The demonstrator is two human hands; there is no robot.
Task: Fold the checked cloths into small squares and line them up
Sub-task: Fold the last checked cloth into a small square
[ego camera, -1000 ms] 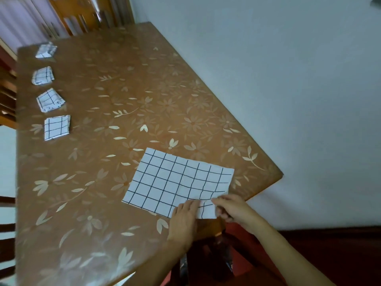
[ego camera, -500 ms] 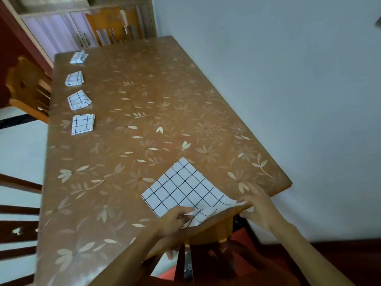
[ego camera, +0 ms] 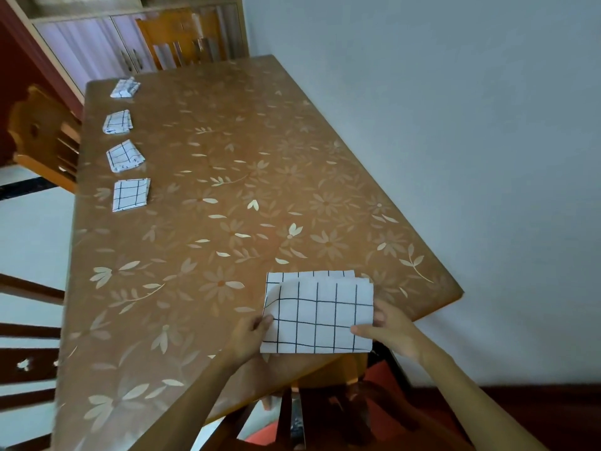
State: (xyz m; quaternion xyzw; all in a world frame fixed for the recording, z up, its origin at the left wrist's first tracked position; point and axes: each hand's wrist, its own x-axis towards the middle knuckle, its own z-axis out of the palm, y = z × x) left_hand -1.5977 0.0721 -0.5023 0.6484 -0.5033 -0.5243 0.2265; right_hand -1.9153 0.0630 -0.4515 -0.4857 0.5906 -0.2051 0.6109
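Observation:
A white cloth with black checks (ego camera: 320,312) lies folded in half at the table's near corner, its upper layer curling up at the left. My left hand (ego camera: 248,335) pinches its left edge. My right hand (ego camera: 388,327) grips its right edge, thumb on top. Along the table's left side several small folded checked squares lie in a row: the nearest (ego camera: 130,194), the one behind it (ego camera: 125,156), a third (ego camera: 117,122) and the farthest (ego camera: 124,88).
The brown table (ego camera: 227,196) has a floral top and its right side runs close to a pale wall (ego camera: 455,141). Wooden chairs stand at the far end (ego camera: 182,37) and at the left (ego camera: 44,138). A cabinet (ego camera: 97,50) is behind.
The cloth lay open and flat a second ago; both hands have lifted its near edge and folded it over into a half-size rectangle. The camera view has shifted.

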